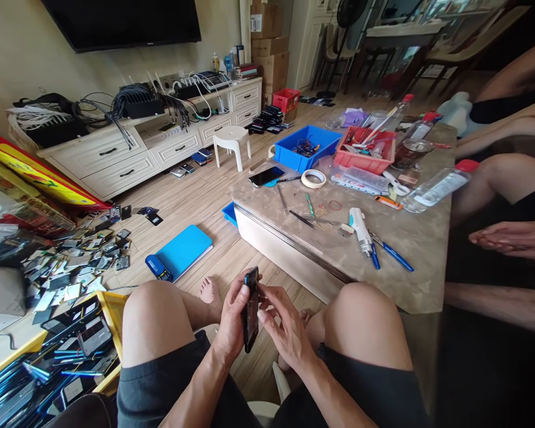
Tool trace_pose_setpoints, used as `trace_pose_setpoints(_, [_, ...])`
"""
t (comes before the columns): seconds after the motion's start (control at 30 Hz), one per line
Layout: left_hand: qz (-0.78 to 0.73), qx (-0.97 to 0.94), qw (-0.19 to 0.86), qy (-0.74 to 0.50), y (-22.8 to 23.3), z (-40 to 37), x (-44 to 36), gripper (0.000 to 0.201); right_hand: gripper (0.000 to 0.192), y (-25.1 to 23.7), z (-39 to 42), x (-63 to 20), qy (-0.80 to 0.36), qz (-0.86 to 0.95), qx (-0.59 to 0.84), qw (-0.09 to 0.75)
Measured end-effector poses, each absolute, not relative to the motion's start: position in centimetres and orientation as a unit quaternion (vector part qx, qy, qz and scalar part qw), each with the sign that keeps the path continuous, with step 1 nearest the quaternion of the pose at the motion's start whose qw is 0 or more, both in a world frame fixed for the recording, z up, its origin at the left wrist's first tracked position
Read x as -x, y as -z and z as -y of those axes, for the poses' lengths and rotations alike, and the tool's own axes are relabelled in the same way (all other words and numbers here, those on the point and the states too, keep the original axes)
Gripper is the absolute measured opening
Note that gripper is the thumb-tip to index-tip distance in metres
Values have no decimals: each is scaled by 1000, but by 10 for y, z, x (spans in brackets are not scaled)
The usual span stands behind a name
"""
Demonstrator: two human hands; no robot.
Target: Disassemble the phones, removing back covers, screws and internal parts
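A black smartphone (251,312) stands on edge between my knees, turned so its face shows only as a narrow strip. My left hand (234,315) is closed around it, the thumb near its top edge. On the other side, my right hand (283,321) has bent fingers, with the fingertips up against or very close to the phone. Its thumb and fingers are apart, and I see nothing held in them. Whether the phone's back cover is on cannot be made out from this angle.
The low table (410,291) on my right bears pliers (390,252), a white electric screwdriver (360,229), a tape roll (313,178), a blue bin (307,148) and a red basket (365,157). Phone parts (78,261) and a yellow crate (111,321) lie left. Another person's hands (512,239) are at right.
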State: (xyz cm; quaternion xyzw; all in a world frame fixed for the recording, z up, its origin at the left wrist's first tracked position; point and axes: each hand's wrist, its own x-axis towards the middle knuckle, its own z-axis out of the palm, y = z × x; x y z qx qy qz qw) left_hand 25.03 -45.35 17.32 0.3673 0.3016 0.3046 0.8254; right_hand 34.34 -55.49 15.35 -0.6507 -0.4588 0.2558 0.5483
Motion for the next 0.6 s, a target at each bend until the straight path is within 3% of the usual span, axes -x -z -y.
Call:
trace_pose_setpoints(0.17, [-357, -511, 720, -305, -162, 453, -249, 53, 39, -162, 552, -341, -328, 441, 639, 538])
trace_pose_setpoints(0.3, [-382, -582, 657, -288, -157, 454, -247, 61, 27, -161, 552, -341, -305, 434, 675, 512])
trace_pose_setpoints(0.6, [-375, -642, 607, -282, -172, 455, -247, 53, 24, -147, 556, -345, -251, 429, 714, 493])
